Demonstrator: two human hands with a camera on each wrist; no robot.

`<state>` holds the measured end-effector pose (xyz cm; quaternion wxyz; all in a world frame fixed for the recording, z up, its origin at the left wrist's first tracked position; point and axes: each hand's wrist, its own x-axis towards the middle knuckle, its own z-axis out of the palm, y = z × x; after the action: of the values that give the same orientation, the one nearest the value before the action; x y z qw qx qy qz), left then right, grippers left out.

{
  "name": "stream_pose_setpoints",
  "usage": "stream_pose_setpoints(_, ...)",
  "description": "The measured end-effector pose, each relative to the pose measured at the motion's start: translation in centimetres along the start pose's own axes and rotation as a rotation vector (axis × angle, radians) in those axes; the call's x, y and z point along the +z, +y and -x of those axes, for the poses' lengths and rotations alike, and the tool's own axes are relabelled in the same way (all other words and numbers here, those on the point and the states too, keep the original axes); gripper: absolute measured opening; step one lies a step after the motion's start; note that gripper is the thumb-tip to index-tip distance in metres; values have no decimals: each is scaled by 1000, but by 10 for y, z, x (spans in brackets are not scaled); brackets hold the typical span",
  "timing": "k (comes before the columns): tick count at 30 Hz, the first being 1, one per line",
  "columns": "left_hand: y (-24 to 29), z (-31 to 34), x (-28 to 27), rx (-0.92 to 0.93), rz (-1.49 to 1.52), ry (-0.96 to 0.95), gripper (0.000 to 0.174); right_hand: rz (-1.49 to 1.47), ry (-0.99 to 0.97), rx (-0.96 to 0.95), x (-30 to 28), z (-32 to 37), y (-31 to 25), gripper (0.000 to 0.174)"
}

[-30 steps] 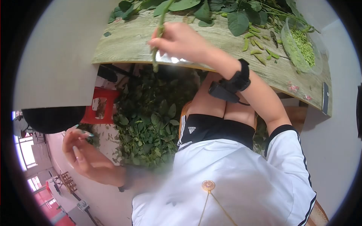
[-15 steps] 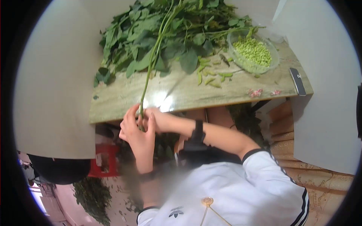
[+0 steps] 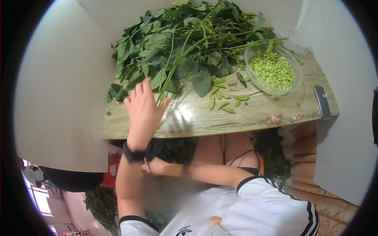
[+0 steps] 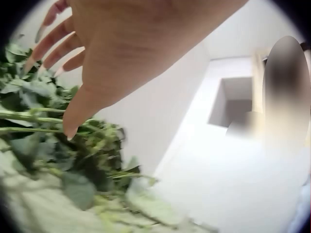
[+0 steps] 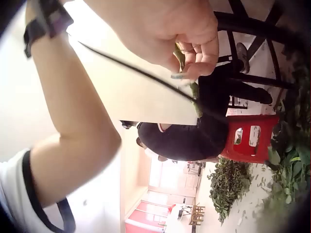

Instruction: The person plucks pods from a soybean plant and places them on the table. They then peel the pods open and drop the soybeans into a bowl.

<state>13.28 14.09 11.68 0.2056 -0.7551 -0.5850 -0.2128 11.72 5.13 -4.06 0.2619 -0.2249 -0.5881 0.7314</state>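
Note:
Below the table's near edge my right hand (image 3: 157,166), partly hidden behind the left wrist, grips the lower end of a green soybean stalk. In the right wrist view its fingers are curled round the thick stem end (image 5: 196,92). My left hand (image 3: 142,110) is over the table's near left part, fingers spread and thumb held apart, with the long stalk (image 3: 168,82) running past the thumb side. Leafy soybean plants (image 3: 157,43) are heaped beyond its fingertips. In the left wrist view the thumb overlaps thin stems (image 4: 34,116).
A clear plastic bowl (image 3: 301,76) of shelled green beans (image 3: 271,70) stands on the right of the table (image 3: 189,126). Loose pods (image 3: 228,110) lie before it. A phone (image 3: 323,102) lies at the right edge. Cut foliage and a red stool (image 5: 248,138) are on the floor.
My right hand has come down from over the table to below its edge with the stalk. The left hand rose from low left to the stalk beside the right hand, then forward over the table.

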Motion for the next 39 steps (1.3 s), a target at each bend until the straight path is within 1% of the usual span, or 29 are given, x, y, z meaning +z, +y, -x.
stream_pose_setpoints(1, -8, -12, 25, -19, -63, -70, 35, 55, -12, -36, 3, -8, 12, 26)
stream_pose_setpoints(2, -14, -20, 39, -35, -125, -136, 31, 31, -6, -31, -3, 5, 1, 34)
stream_pose_setpoints(3, -17, -23, 42, -30, -128, -130, 31, 34, -5, -39, -12, 15, -3, 34)
stream_pose_setpoints(5, -21, -28, 45, -108, 48, -455, 24, 186, 14, 140, -33, 38, -7, 53)
stream_pose_setpoints(6, -22, -23, 46, -74, 80, -336, 23, 220, -27, 117, -48, 54, -8, 51)
stream_pose_setpoints(7, -26, -17, 44, -64, 83, -340, 23, 253, -68, 98, -68, 72, -9, 49)
stream_pose_setpoints(9, -39, -6, 37, 17, 149, -169, 19, 375, -51, 101, -107, 116, -47, 57)
stream_pose_setpoints(10, -45, 0, 31, 20, 160, -175, 19, 286, 43, 119, -122, 134, -75, 54)
stream_pose_setpoints(11, -51, 6, 22, 45, 147, -121, 18, 198, 134, 140, -137, 147, -101, 51)
stream_pose_setpoints(13, -57, 17, 4, 121, 107, 4, 12, 14, 416, 59, -169, 158, -132, 43)
stream_pose_setpoints(15, -58, 25, -18, 122, 117, -16, 13, -5, 557, -97, -208, 159, -156, 40)
stream_pose_setpoints(17, -65, 38, -26, 93, 108, -49, 14, 283, 792, -187, -234, 153, -169, 36)
stream_pose_setpoints(18, -70, 46, -30, 64, 92, -85, 14, 287, 784, -187, -246, 147, -170, 36)
stream_pose_setpoints(20, -80, 62, -31, 20, 72, -118, 15, 982, 1060, -577, -263, 130, -167, 30)
stream_pose_setpoints(21, -86, 70, -30, -13, 56, -153, 16, 980, 1048, -581, -266, 121, -168, 30)
stream_pose_setpoints(23, -98, 84, -17, -33, 49, -169, 15, 1109, 1033, -625, -271, 101, -170, 28)
stream_pose_setpoints(24, -104, 91, -9, -45, 50, -188, 15, 1145, 949, -538, -272, 92, -175, 33)
stream_pose_setpoints(25, -108, 95, 0, -55, 47, -192, 15, 1142, 938, -537, -274, 81, -175, 33)
stream_pose_setpoints(27, -111, 94, 15, -51, 82, -200, 17, 1059, 737, -261, -276, 60, -178, 37)
stream_pose_setpoints(28, -109, 92, 21, -63, 72, -204, 17, 1032, 660, -177, -278, 55, -182, 38)
stream_pose_setpoints(29, -107, 90, 23, -74, 71, -203, 17, 1036, 649, -178, -277, 49, -182, 38)
stream_pose_setpoints(31, -100, 82, 21, -95, -16, -241, 20, 987, 679, -239, -279, 42, -182, 39)
stream_pose_setpoints(32, -93, 77, 15, -82, -86, -241, 32, 956, 684, -239, -279, 40, -183, 39)
stream_pose_setpoints(33, -83, 68, 8, -85, -83, -243, 32, 957, 681, -235, -281, 37, -184, 39)
stream_pose_setpoints(35, -61, 42, 1, 28, 64, -69, 40, 943, 713, -261, -283, 33, -182, 37)
stream_pose_setpoints(37, -39, 13, 6, 90, 144, -48, 42, 948, 721, -237, -280, 32, -184, 35)
stream_pose_setpoints(39, -19, -12, 31, 134, 157, 52, 38, 948, 731, -217, -279, 29, -184, 33)
